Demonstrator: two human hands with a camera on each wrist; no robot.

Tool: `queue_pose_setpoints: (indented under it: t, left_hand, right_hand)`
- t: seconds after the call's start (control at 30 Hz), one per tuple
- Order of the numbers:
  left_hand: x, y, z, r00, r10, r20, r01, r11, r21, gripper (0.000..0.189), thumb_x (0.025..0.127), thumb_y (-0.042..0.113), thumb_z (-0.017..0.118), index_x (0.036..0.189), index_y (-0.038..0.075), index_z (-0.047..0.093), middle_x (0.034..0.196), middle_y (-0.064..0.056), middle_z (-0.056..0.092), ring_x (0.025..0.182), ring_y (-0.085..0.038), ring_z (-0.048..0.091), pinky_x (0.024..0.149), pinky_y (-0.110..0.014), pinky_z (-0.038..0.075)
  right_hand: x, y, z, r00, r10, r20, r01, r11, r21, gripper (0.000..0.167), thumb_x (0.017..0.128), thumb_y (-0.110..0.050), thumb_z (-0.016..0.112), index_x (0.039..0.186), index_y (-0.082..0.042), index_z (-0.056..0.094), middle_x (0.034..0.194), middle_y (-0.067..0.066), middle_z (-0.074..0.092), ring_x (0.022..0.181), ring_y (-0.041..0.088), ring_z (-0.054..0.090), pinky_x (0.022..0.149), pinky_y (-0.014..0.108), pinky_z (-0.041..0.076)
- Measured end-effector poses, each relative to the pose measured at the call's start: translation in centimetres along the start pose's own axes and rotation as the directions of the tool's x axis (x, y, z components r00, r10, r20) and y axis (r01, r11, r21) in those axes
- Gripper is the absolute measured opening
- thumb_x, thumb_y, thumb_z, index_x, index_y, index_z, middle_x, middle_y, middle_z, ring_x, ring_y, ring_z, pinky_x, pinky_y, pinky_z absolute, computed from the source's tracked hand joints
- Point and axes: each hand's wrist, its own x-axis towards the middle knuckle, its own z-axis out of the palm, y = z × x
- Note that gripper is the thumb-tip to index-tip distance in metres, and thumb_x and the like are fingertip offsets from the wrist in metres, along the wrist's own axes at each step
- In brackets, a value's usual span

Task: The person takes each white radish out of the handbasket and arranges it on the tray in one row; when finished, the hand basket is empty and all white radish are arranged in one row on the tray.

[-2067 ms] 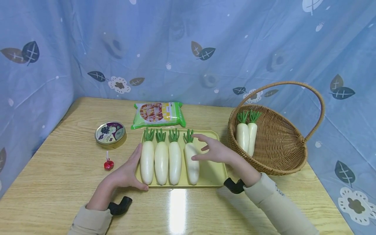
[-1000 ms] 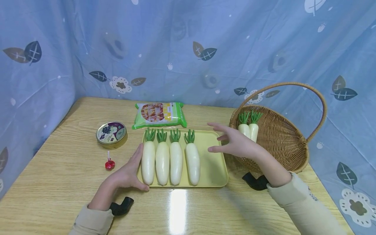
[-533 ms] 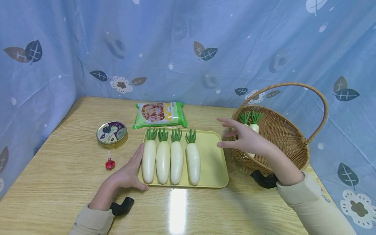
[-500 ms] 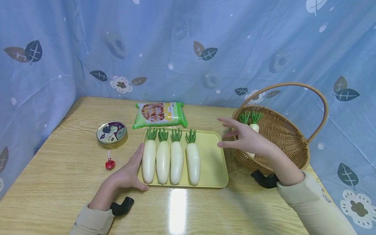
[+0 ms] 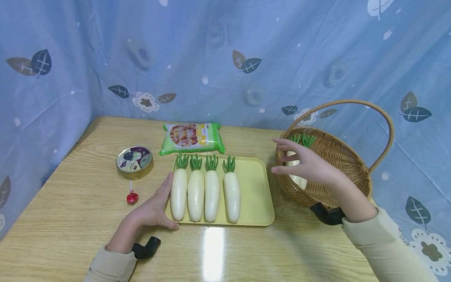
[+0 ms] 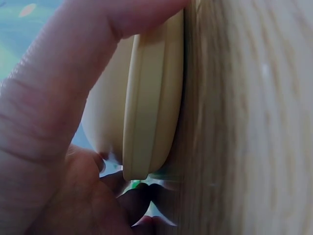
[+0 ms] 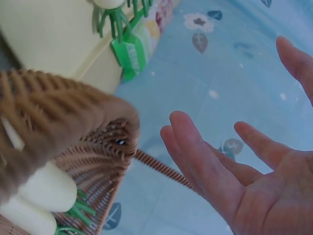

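Observation:
A yellow tray (image 5: 255, 196) bears several white radishes (image 5: 178, 196) with green tops, lying side by side; its right part is bare. At the tray's near left corner, my left hand (image 5: 151, 207) holds the rim, thumb along the front edge and fingers along the left side. The left wrist view shows the thumb close against the tray's rim (image 6: 146, 107). My right hand (image 5: 306, 162) hovers over the left side of a wicker basket (image 5: 338, 172), fingers spread and holding nothing. Two white radishes (image 7: 49, 188) lie inside the basket, partly hidden by that hand in the head view.
Behind the tray lies a green food packet (image 5: 192, 138). To the left stand a round tin (image 5: 134, 161) and a small red candy-like item (image 5: 132, 197) with a white stick. The basket's handle (image 5: 387, 129) arches high at right. A blue curtain (image 5: 211, 58) hangs behind.
My right hand has moved right, from over the rightmost radish on the tray to above the basket, staying spread. The left hand has kept its place at the tray's corner.

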Motion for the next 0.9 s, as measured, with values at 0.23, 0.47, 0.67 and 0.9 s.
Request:
queue_pose_setpoints:
  t: [0.23, 0.47, 0.67, 0.9]
  left_hand:
    - [0.0, 0.0, 0.1, 1.000, -0.002, -0.003, 0.002, 1.000, 0.002, 0.145, 0.045, 0.027, 0.089, 0.142, -0.002, -0.016, 0.149, -0.024, -0.013, 0.135, -0.040, -0.006, 0.106, -0.055, 0.006]
    - [0.0, 0.0, 0.1, 1.000, -0.007, -0.006, 0.007, 1.000, -0.014, 0.148, 0.045, 0.032, 0.090, 0.142, -0.001, -0.017, 0.148, -0.026, -0.013, 0.134, -0.043, -0.006, 0.105, -0.057, 0.009]
    - [0.0, 0.1, 0.2, 1.000, -0.006, -0.003, 0.006, 1.000, -0.029, 0.149, 0.046, 0.037, 0.090, 0.142, 0.001, -0.018, 0.148, -0.025, -0.013, 0.134, -0.043, -0.006, 0.105, -0.057, 0.010]
    - [0.0, 0.1, 0.0, 1.000, -0.018, -0.002, 0.018, 0.998, -0.062, 0.148, 0.047, 0.038, 0.089, 0.143, 0.008, -0.019, 0.150, -0.020, -0.013, 0.135, -0.039, -0.008, 0.105, -0.058, 0.004]
  right_hand:
    - [-0.4, 0.8, -0.7, 1.000, 0.011, -0.008, -0.011, 1.000, -0.009, 0.079, 0.083, -0.035, 0.066, 0.146, -0.019, 0.020, 0.142, 0.021, 0.030, 0.118, 0.043, 0.043, 0.085, 0.054, 0.044]
    - [-0.5, 1.7, -1.6, 0.999, 0.044, -0.026, -0.045, 0.999, -0.025, 0.081, 0.083, -0.036, 0.066, 0.146, -0.019, 0.020, 0.141, 0.023, 0.030, 0.118, 0.044, 0.042, 0.084, 0.054, 0.044]
    - [-0.6, 2.4, -2.3, 0.996, 0.083, -0.025, -0.083, 0.996, -0.011, 0.084, 0.083, -0.035, 0.066, 0.147, -0.014, 0.015, 0.142, 0.028, 0.025, 0.120, 0.045, 0.040, 0.085, 0.053, 0.045]
    - [-0.9, 3.3, -3.1, 0.995, 0.082, -0.052, -0.085, 0.995, -0.053, 0.083, 0.084, -0.034, 0.065, 0.147, -0.013, 0.016, 0.140, 0.029, 0.030, 0.116, 0.045, 0.044, 0.084, 0.052, 0.046]
